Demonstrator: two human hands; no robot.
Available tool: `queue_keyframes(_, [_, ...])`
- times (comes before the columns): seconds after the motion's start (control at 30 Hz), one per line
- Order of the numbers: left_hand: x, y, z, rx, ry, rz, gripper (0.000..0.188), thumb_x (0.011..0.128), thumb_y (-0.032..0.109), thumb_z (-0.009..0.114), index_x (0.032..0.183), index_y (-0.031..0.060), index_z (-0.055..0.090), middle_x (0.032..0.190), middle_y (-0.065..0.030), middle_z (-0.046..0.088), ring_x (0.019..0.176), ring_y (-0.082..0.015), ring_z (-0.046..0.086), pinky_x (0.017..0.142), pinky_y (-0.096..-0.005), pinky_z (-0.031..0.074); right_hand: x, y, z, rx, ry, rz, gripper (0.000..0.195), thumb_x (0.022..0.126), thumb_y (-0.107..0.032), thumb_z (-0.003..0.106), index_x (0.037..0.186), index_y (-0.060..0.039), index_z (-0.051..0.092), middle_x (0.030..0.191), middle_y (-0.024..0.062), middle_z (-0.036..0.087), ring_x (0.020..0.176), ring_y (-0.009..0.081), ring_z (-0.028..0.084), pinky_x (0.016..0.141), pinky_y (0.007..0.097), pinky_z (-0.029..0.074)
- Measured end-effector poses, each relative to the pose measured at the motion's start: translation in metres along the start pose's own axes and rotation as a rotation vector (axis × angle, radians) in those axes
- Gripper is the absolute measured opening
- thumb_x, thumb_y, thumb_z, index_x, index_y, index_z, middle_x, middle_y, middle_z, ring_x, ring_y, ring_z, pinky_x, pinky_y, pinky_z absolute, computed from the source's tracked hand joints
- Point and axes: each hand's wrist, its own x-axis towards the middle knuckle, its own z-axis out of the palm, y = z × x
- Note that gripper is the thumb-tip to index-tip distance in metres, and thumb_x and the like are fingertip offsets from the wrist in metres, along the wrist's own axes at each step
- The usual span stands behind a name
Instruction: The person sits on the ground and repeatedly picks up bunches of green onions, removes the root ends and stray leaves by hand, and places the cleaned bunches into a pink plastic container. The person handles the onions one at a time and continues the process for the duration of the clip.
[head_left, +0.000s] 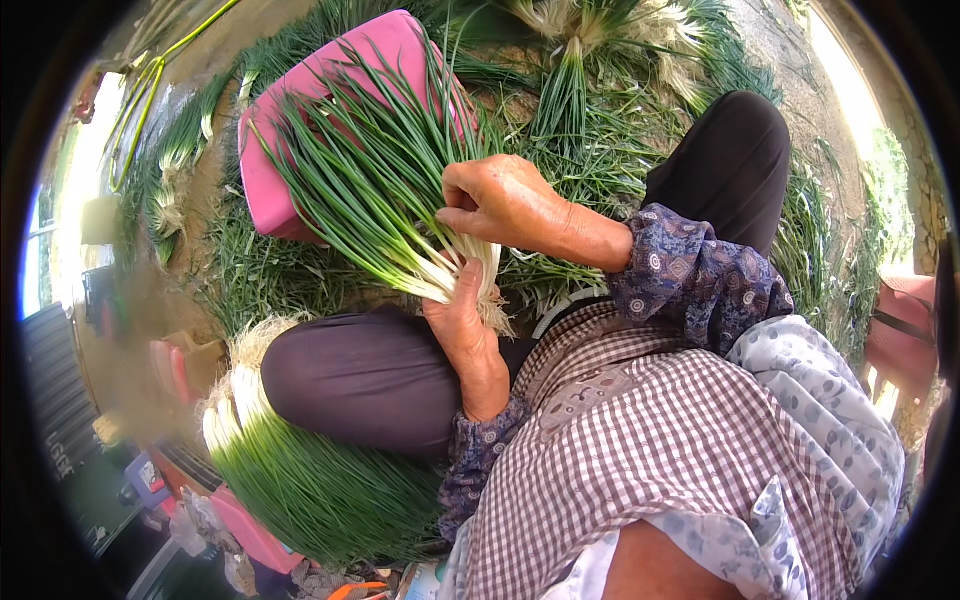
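A loose bunch of spring onions (367, 187) lies fanned out, its green leaves reaching over a pink plastic stool (281, 176). My left hand (466, 330) grips the bunch by its white stems, with the thumb across them and the stringy roots hanging beside it. Over the same stems is my right hand (510, 202), with thumb and forefinger curled close together against the stalks. Whether a leaf or stalk is pinched between those fingertips is hidden.
By my left knee (352, 375) lies a large pile of spring onions (315, 480), roots upward. More bunches (574, 82) lie at the far side, others (169, 172) at the left. Trimmed leaves (607, 165) litter the ground. A yellow-green hose (154, 71) hangs at the upper left.
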Motion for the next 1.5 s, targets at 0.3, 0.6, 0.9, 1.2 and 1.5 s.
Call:
queue_keyframes(0.3, [-0.001, 0.006, 0.007, -0.014, 0.043, -0.091, 0.03, 0.083, 0.006, 0.067, 0.111, 0.002, 0.058, 0.096, -0.0047, 0.062, 0.073, -0.0131, 0.06, 0.058, -0.025, 0.046, -0.031, 0.005, 0.004, 0.147, 0.238, -0.15, 0.01, 0.072, -0.002, 0.067, 0.073, -0.0028, 0.056, 0.067, 0.0061, 0.058, 0.055, 0.0204, 0.059, 0.052, 0.0291, 0.049])
queue_keyframes(0.6, [-0.008, 0.01, 0.014, -0.048, -0.093, 0.008, 0.027, 0.089, 0.008, 0.061, 0.114, 0.0009, 0.056, 0.105, -0.0045, 0.06, 0.095, -0.0136, 0.058, 0.083, -0.0278, 0.047, -0.064, -0.028, -0.029, 1.212, -0.371, 0.228, 0.015, 0.083, -0.003, 0.064, 0.074, -0.0057, 0.052, 0.07, -0.0061, 0.05, 0.064, 0.0009, 0.048, 0.055, 0.0188, 0.039])
queue_keyframes(0.9, [-0.006, 0.01, 0.019, 0.061, 0.033, -0.061, 0.032, 0.087, 0.015, 0.067, 0.116, 0.0062, 0.057, 0.101, -0.0004, 0.061, 0.081, -0.0078, 0.058, 0.057, -0.0237, 0.046, -0.014, -0.01, 0.004, 0.154, 0.009, 0.006, 0.029, 0.07, -0.013, 0.068, 0.095, -0.0015, 0.062, 0.058, 0.0075, 0.054, 0.052, 0.0213, 0.057, 0.051, 0.0321, 0.046])
queue_keyframes(1.2, [-0.003, 0.005, 0.012, 0.038, 0.078, -0.035, 0.033, 0.087, 0.016, 0.065, 0.117, 0.0055, 0.056, 0.104, -0.0031, 0.061, 0.083, -0.0127, 0.059, 0.062, -0.0281, 0.046, -0.001, -0.01, 0.017, 0.192, 0.038, -0.02, 0.016, 0.072, -0.017, 0.064, 0.083, -0.0077, 0.069, 0.07, 0.0158, 0.064, 0.069, 0.0364, 0.063, 0.062, 0.0435, 0.05])
queue_keyframes(1.5, [-0.003, 0.007, 0.01, 0.013, 0.068, -0.084, 0.032, 0.09, 0.02, 0.063, 0.118, 0.0062, 0.055, 0.103, -0.0035, 0.06, 0.083, -0.0137, 0.059, 0.062, -0.0292, 0.047, 0.016, 0.002, 0.02, 0.208, -0.104, 0.022, 0.024, 0.075, -0.026, 0.069, 0.081, -0.0036, 0.069, 0.069, 0.0156, 0.064, 0.065, 0.0298, 0.063, 0.061, 0.0402, 0.05])
